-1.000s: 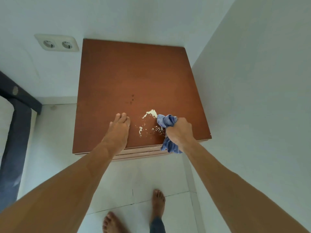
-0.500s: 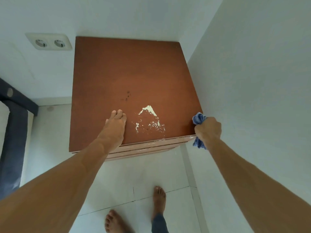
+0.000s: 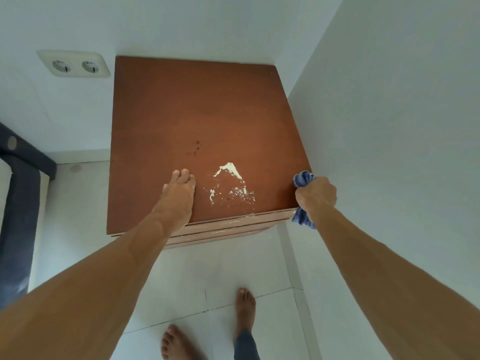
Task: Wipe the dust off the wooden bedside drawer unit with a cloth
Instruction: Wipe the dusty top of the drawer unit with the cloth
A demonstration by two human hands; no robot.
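White walls point(image 3: 389, 126) meet in a corner, and a pale tiled floor point(image 3: 78, 216) fills the near part of the scene. The wooden bedside drawer unit point(image 3: 202, 107) stands in that corner, its far edge against the far wall and its right side just beside the right wall. Its reddish-brown top faces up, and the lighter drawer fronts show as thin strips under the near edge. A dark bed frame point(image 3: 18, 203) runs along the left edge of the scene, well apart from the unit. Two bare forearms reach in from the near side. The left hand point(image 3: 179, 196) lies palm down on the top, close to the near edge and left of the middle, its fingers straight and held together, gripping nothing. The right hand point(image 3: 315, 194) is at the near right corner of the top, its fingers curled tight into a fist around the blue cloth point(image 3: 302, 178). One bunch of the cloth sticks out on the far side of the fist, touching the right edge of the top, and another end hangs below the hand past the near edge. A double wall socket point(image 3: 74, 64) sits on the far wall to the left of the unit. Between the two hands a patch of white residue point(image 3: 231, 185) marks the top, with a few small dark specks point(image 3: 196, 146) just beyond it. Two bare feet point(image 3: 245, 307) stand on the floor near the unit.
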